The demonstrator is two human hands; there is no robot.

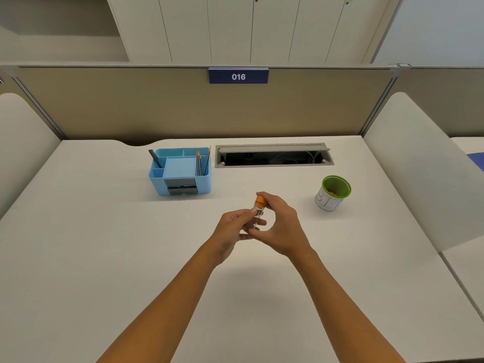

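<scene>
While the left hand (231, 227) pinches the clear body of a small vial (258, 213) between thumb and fingers, the right hand (279, 226) curls over the top, its fingertips closed round the orange cap (260, 201). Both hands are clamped on the same vial, which stands nearly upright, tilted slightly with the cap leaning to the right, and is held in the air above the middle of the desk (104, 258), touching nothing but the fingers. Whether anything lies inside the vial cannot be told.

To the right of the hands, well apart from them, a cup (332, 193) with a green rim and a white wrap stands on the desk; something small and yellowish lies at its bottom. To the left and farther back sits a blue organizer (180, 171) with several compartments; pencils (203, 163) lean in its right-hand slot and a dark pen (154, 158) in its left. Just right of the organizer, an open cable hatch (273, 155) is set into the desk. Behind it rises a tan partition (131, 106) bearing a blue sign (238, 76) that reads 016.
</scene>
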